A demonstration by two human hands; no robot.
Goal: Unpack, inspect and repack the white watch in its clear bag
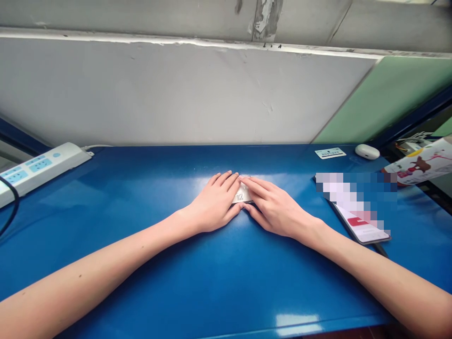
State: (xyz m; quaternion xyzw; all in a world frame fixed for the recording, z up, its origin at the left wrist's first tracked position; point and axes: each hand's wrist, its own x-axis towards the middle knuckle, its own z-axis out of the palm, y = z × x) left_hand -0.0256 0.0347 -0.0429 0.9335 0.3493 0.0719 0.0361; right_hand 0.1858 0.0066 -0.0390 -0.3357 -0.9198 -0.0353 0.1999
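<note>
A small white packet (242,195) with a dark printed patch lies on the blue table (212,282) between my hands. From the left, my left hand (216,202) covers its side, fingers close together and the thumb along the near edge. My right hand (273,205) grips the opposite side, with its fingers over the far part and its thumb at the near edge. The two thumbs nearly meet in front of the packet. Much of the packet is hidden under the fingers, so its full shape cannot be made out.
At the left stands a white power strip (45,167) with a black cable (14,207). A phone (363,228), partly blurred out, lies to the right. Behind it are a card (330,153), a white earbud case (367,151) and a printed bag or carton (420,162). A wall (176,94) closes off the back.
</note>
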